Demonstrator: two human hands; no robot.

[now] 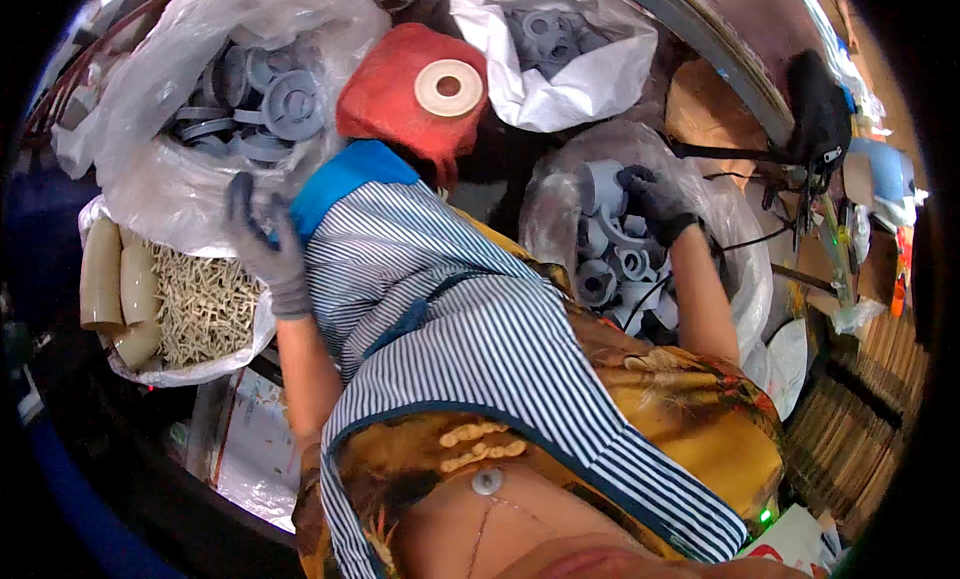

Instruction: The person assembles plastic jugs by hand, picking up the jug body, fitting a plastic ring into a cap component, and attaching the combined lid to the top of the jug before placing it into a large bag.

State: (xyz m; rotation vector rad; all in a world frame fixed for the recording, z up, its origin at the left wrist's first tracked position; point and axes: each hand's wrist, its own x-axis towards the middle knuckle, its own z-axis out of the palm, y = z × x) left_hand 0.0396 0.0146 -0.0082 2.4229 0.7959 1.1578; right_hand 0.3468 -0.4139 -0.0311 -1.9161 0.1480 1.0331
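My right hand [657, 205], in a dark grey glove, reaches into a clear plastic bag [548, 194] of grey plastic pipe fittings on the right. Its curled fingers grip the edge of a pale grey pipe fitting [602, 188]; part of that grip is hidden. More loose fittings [632, 263] lie below it. On the left, my left hand [266, 247], in a grey glove, holds nothing, its fingers apart. It hovers beside my striped apron [370, 244], near a plastic-lined container [140, 179] of round grey fittings [292, 105].
Ahead sits a red covered object [390, 79] bearing a cream ring [449, 87]. A white sack [610, 84] of grey parts stands beyond. At left, a sack holds small beige pieces [205, 304] and beige tubes [102, 279]. Stacked cardboard [850, 444] lies at right, below a black bag [815, 119].
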